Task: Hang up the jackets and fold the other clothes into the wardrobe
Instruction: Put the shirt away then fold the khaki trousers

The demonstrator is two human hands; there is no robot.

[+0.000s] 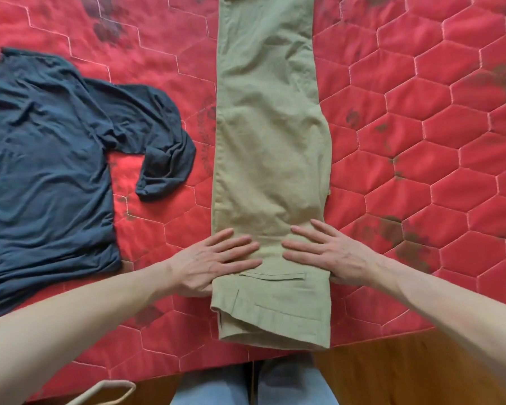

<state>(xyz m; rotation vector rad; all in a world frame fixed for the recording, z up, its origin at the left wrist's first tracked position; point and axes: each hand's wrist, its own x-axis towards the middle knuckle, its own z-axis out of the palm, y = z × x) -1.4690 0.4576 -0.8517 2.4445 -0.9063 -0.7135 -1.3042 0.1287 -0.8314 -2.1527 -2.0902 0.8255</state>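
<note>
A pair of olive-green trousers [270, 147] lies lengthwise down the middle of a bed covered by a red quilt [421, 135] stitched in hexagons and printed with dark, faded motifs; the trousers are folded in half along their length, one leg on the other, with the waistband end nearest the person, reaching the quilt's near edge, and the legs running away out of the top of the view; a flat welt pocket [273, 276] shows just above the waistband. The left hand [214, 261] presses flat on the trousers' left edge just above the pocket, its fingers [240, 244] straight and slightly spread, pointing toward the middle, the heel of the hand off the cloth on the quilt; the right hand [330, 255] mirrors it on the right edge, fingers likewise straight and spread, flat on the cloth, thumb lying at the edge of the fold; the two sets of fingertips are near each other but apart; neither hand grasps anything. To the left, well apart from the trousers, a dark blue long-sleeved top [47, 159] lies spread on the quilt, rumpled, its nearer sleeve bent back with the cuff curled under. Below the quilt's near edge are a wooden floor [392, 372], the person's legs in light blue jeans [254, 387], and at lower left a pale beige curved object [108, 390] I cannot identify.
</note>
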